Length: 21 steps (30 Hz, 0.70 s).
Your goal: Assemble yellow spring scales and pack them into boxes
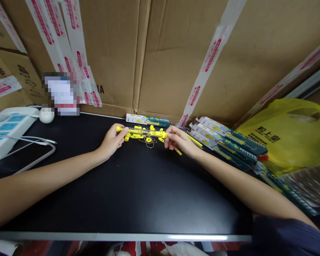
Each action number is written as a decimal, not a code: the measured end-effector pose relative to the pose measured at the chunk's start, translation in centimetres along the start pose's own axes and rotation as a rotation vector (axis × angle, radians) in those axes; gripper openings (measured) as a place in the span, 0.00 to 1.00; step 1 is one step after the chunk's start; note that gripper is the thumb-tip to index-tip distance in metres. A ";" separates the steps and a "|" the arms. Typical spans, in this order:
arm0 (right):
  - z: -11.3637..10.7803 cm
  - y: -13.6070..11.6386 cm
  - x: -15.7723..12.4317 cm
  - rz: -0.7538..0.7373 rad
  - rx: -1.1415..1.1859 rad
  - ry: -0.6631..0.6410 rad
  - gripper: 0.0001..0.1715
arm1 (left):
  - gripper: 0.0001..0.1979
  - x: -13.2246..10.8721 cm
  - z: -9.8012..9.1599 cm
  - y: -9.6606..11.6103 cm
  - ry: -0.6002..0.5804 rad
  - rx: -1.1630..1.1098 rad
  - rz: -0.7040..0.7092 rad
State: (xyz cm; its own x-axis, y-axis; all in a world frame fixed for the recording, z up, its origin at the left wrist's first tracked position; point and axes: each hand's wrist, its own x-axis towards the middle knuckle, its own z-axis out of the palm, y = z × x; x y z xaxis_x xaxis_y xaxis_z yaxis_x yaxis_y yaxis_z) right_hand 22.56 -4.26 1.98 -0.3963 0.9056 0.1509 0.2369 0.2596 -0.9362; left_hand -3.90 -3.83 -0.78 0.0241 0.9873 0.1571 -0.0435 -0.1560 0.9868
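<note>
Between my two hands, a clear tube with yellow end pieces [138,131] lies level above the black table. My left hand [113,139] grips its left yellow end, the thumb along the top. At the other end, my right hand [177,138] has its fingers closed around the yellow tip. Behind and under the tube are several loose yellow plastic parts [152,128] and a bent wire hook [148,144]. Thin yellow strips [194,139] stick out past my right hand. A printed narrow box [148,120] lies just beyond the parts.
Several similar printed boxes [224,138] are stacked at the right, beside a yellow plastic bag [285,131]. On the left are a white power strip [13,124], cables [40,140], a white ball [46,115] and a blurred-out phone-like screen [62,94]. Large taped cardboard [170,64] walls the back.
</note>
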 end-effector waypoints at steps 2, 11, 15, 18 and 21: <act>0.0 0.1 0.0 0.006 -0.010 0.000 0.15 | 0.05 0.0 0.0 0.0 0.000 -0.002 -0.005; 0.2 0.0 -0.1 0.043 -0.038 0.012 0.23 | 0.06 -0.1 0.1 0.1 -0.002 -0.001 -0.006; 0.2 -0.3 -0.2 0.036 0.019 -0.011 0.16 | 0.07 0.0 0.1 0.1 -0.004 -0.002 0.002; 0.2 -0.3 -0.2 0.028 0.022 -0.022 0.14 | 0.08 0.0 0.1 0.1 -0.003 -0.002 0.008; 0.1 -0.2 -0.1 0.022 0.009 -0.027 0.14 | 0.08 0.0 0.0 0.0 -0.006 0.002 0.009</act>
State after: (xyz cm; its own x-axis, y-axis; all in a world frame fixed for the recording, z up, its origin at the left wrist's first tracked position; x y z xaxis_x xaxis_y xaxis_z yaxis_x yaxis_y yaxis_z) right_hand 22.42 -4.46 2.10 -0.4144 0.9019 0.1217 0.2381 0.2365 -0.9420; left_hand -3.87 -3.83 -0.78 0.0294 0.9856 0.1664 -0.0415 -0.1651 0.9854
